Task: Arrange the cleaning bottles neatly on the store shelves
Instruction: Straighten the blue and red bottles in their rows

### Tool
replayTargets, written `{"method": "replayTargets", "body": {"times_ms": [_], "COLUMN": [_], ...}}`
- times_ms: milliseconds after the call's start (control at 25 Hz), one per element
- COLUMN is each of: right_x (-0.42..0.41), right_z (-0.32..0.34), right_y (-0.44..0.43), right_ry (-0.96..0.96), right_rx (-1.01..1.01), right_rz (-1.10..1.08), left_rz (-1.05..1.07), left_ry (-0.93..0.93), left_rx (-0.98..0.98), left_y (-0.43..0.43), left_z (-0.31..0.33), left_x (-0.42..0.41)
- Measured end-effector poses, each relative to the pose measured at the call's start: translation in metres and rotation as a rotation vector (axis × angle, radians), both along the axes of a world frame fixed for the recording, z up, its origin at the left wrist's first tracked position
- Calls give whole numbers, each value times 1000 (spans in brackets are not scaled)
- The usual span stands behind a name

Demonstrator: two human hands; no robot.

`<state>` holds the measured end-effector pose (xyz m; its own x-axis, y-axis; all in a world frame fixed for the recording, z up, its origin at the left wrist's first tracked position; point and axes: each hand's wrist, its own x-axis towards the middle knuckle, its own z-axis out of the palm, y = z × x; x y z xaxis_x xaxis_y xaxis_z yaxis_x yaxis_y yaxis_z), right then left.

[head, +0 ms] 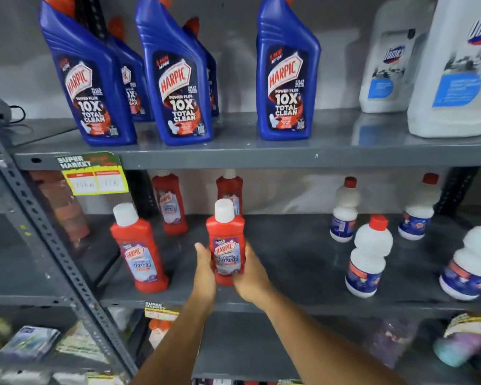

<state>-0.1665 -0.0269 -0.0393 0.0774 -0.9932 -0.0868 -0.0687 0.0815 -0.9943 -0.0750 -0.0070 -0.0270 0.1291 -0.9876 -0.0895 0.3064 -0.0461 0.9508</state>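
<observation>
A red Harpic bathroom cleaner bottle (226,240) with a white cap stands upright near the front of the middle shelf (303,262). My left hand (204,270) grips its left side and my right hand (250,276) grips its right side. A second red bottle (139,254) stands to the left, tilted slightly in view. Two more red bottles (170,204) (229,187) stand at the back of the same shelf.
Blue Harpic bottles (175,76) line the top shelf, with large white jugs (453,73) at the right. Small white bottles with red caps (370,257) stand on the right of the middle shelf. A perforated metal upright (47,237) crosses the left. Packets fill the bottom shelf.
</observation>
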Motion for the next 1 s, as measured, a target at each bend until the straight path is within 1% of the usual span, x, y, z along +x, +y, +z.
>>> {"method": "replayTargets", "body": {"times_ms": [120,160,200,280,400,440,640,720,800,840,880,920,960,1000], "right_x": [-7,-7,-7,-10,-15,-16,-14,-19,-39,-54,-75,-102,-132,-168], "right_z": [-9,-11,-7,-1,2,5,11,14,12,6,-2,-13,-25,-36], "right_y": [4,5,8,8,6,5,0,3,14,25,40,56,71,79], "right_ry": [159,171,121,130,454,479,495,450,355,294,239,207,189,186], "right_rx": [-69,-73,-52,-10,-50,-44,15,30,39,-1,-97,-226,-346,-434], "right_rz": [6,-8,-25,-36,16,34,85,100,95,65,-19,-163,-334,-509], "left_rz": [26,29,37,33,18,32,37,41,81,161,271,374,430,405], "left_ry": [-66,-78,-88,-129,-182,-194,-227,-255,-283,-306,-313,-342,-379,-383], "left_rx": [-4,5,21,42,33,32,65,82,90,85,74,75,63,26], "left_y": [10,11,11,12,9,7,1,7,15,24,38,56,74,86], "left_z": [0,2,5,9,7,6,12,17,15,6,-8,-23,-41,-57], "left_x": [0,-2,-4,-8,-9,-8,-8,-10,-15,-18,-26,-43,-68,-102]}}
